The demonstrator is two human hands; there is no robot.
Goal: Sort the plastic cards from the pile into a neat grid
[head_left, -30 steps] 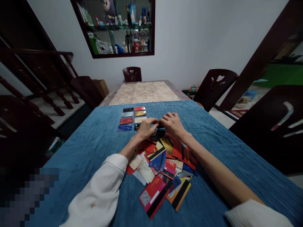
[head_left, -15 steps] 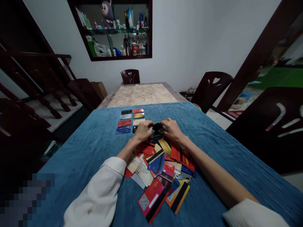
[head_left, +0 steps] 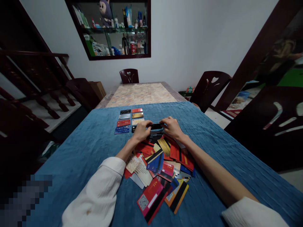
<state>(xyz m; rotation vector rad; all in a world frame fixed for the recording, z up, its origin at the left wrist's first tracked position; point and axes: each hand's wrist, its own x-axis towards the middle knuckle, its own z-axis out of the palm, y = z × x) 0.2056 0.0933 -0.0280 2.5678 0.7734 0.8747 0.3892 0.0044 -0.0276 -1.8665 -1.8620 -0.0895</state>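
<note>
A black card (head_left: pixel 156 126) is held level between both hands, just above the far end of the pile. My left hand (head_left: pixel 142 130) pinches its left end, and my right hand (head_left: pixel 172 127) pinches the right end. Under my wrists and toward me spreads a loose heap of bank-type cards (head_left: pixel 155 162) in red, blue, yellow and white, many overlapping with magnetic stripes up. Another black card (head_left: pixel 155 136) lies just below the held one. Left of my left hand, several cards (head_left: pixel 123 123) lie in two neat columns; my fingers partly hide the nearest right one.
A blue cloth (head_left: pixel 94 148) covers the near table, with a patterned tabletop (head_left: pixel 142 93) beyond. Dark wooden chairs (head_left: pixel 210 88) stand around it. A wall shelf (head_left: pixel 118 30) with bottles and a plush toy is at the back. A person (head_left: pixel 281 60) is partly visible at far right.
The black card between my hands has turned from a tilted angle to lie level, and my hands are slightly farther apart. The card columns and heap look unchanged.
</note>
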